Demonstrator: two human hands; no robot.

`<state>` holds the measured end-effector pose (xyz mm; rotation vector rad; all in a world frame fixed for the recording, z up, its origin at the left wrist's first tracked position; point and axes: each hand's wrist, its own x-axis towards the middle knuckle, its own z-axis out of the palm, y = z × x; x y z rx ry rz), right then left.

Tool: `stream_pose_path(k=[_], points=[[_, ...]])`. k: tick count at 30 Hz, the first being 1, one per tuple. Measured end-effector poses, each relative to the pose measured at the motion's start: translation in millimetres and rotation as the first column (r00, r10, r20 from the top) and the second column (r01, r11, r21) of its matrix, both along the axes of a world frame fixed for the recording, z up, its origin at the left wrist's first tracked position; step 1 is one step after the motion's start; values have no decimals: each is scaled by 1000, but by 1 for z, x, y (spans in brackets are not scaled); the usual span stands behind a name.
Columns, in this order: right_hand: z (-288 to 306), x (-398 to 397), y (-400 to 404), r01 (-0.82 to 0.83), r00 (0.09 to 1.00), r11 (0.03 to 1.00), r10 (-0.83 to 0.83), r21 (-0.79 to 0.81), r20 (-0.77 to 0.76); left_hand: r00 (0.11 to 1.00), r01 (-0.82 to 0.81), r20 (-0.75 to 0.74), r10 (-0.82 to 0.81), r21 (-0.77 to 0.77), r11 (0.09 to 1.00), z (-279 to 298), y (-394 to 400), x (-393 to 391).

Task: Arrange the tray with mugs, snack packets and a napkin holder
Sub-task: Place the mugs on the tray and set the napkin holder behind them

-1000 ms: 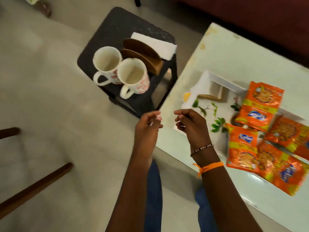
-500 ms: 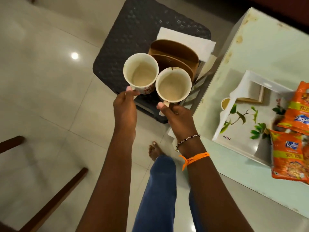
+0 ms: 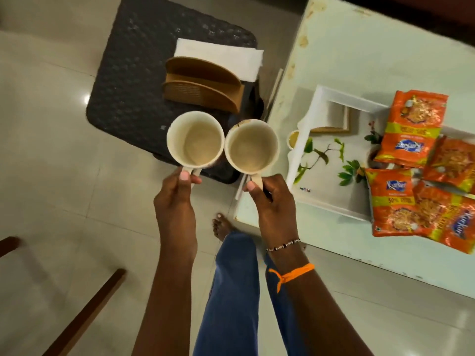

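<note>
Two white mugs hang side by side over the stool's near edge, rims touching. My left hand point(image 3: 177, 199) grips the left mug point(image 3: 195, 142) by its handle; my right hand point(image 3: 272, 201) grips the right mug point(image 3: 252, 147) the same way. Both mugs look empty inside. A brown wooden napkin holder point(image 3: 203, 86) stands on the black stool point(image 3: 128, 86), with a white napkin point(image 3: 221, 57) behind it. The white tray point(image 3: 331, 199) with a leaf print lies on the pale table to the right. Several orange snack packets point(image 3: 411, 129) overlap its right side.
The pale green table point(image 3: 359, 57) fills the upper right, its corner close to my right hand. My legs in blue jeans point(image 3: 231, 291) and a bare foot stand below. Dark wooden bars point(image 3: 84, 312) cross the tiled floor at the lower left.
A second ago both hands were empty in front of me and the mugs stood on the stool. Now each hand holds a mug by its handle, lifted off the stool and drawn toward me.
</note>
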<state>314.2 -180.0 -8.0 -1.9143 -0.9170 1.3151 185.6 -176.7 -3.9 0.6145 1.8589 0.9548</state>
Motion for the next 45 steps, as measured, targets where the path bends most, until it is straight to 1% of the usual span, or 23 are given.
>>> stream_pose_path(k=[4, 8, 12, 17, 22, 27, 32, 35, 37, 39, 40, 42, 45], points=[[-2, 49, -31, 100, 994, 994, -102, 35, 42, 994, 98, 58, -96, -34, 995, 4, -20, 52], [-5, 91, -53, 204, 975, 978, -206, 35, 82, 972, 232, 62, -229, -53, 971, 1, -33, 100], [-14, 127, -70, 247, 965, 968, -249, 37, 82, 951, 298, 115, -286, -103, 949, -6, -42, 136], [-18, 149, -82, 307, 951, 950, -309, 60, 18, 929, 369, 52, -366, -130, 920, -18, -47, 161], [-23, 160, -86, 274, 961, 962, -275, 11, 16, 918, 395, 96, -385, -133, 909, -29, -48, 162], [-34, 167, -89, 150, 986, 988, -147, -38, 80, 917, 396, 109, -384, -131, 909, -39, -52, 164], [-40, 171, -87, 88, 967, 993, -67, -74, 245, 912, 411, 67, -406, -170, 896, -41, -53, 166], [-36, 169, -86, 174, 946, 982, -148, -67, 287, 919, 390, 34, -392, -211, 896, -40, -51, 166], [-31, 165, -88, 241, 915, 970, -213, -40, 344, 943, 333, 45, -331, -213, 919, -39, -49, 164], [-26, 157, -86, 246, 867, 968, -241, 48, 436, 959, 284, 85, -272, -205, 937, -37, -49, 158], [-23, 151, -82, 223, 859, 970, -244, 100, 451, 962, 268, 107, -251, -210, 940, -35, -48, 153], [-17, 136, -71, 150, 891, 975, -206, 166, 404, 968, 239, 130, -214, -226, 944, -33, -47, 141], [-10, 101, -40, 38, 947, 988, -84, 152, 310, 978, 209, 66, -200, -219, 953, -29, -33, 110]])
